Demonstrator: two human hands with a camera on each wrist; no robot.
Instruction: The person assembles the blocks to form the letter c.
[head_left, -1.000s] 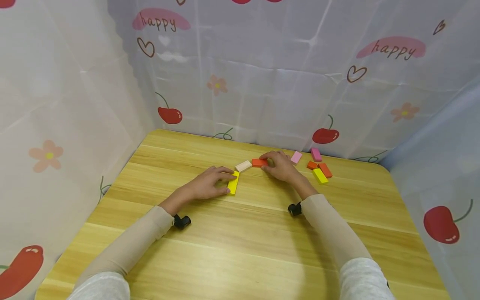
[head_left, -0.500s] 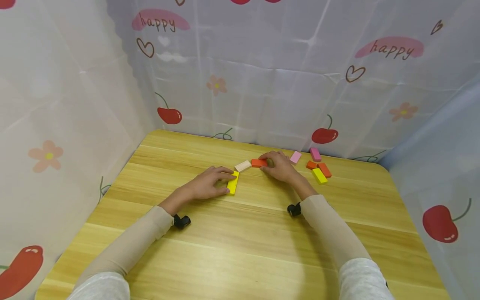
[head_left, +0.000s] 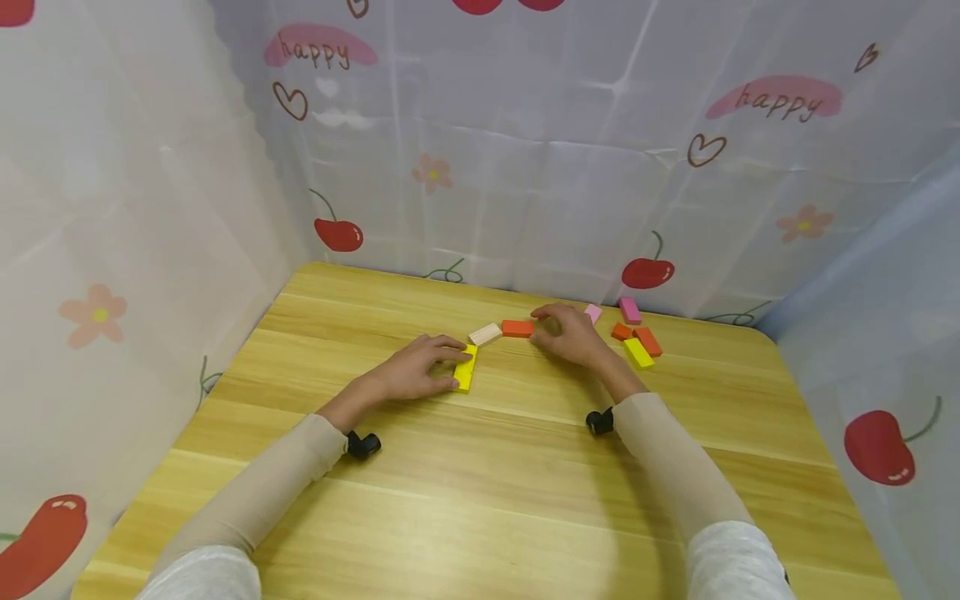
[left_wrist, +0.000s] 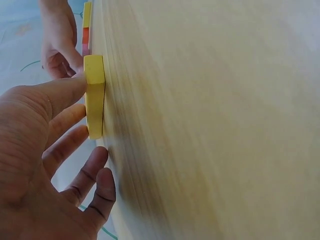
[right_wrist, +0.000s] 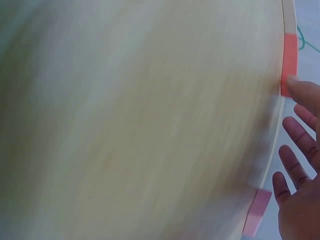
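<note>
My left hand (head_left: 416, 372) pinches the long yellow block (head_left: 466, 367) between thumb and fingers, keeping it flat on the wooden table (head_left: 480, 492) and aligned. Beyond its far end lie the cream block (head_left: 485, 334) and orange block (head_left: 517, 328), forming a line. My right hand (head_left: 572, 333), fingers loosely spread and holding nothing, rests just right of the orange block; a pink block (head_left: 593, 313) lies beyond it.
</note>
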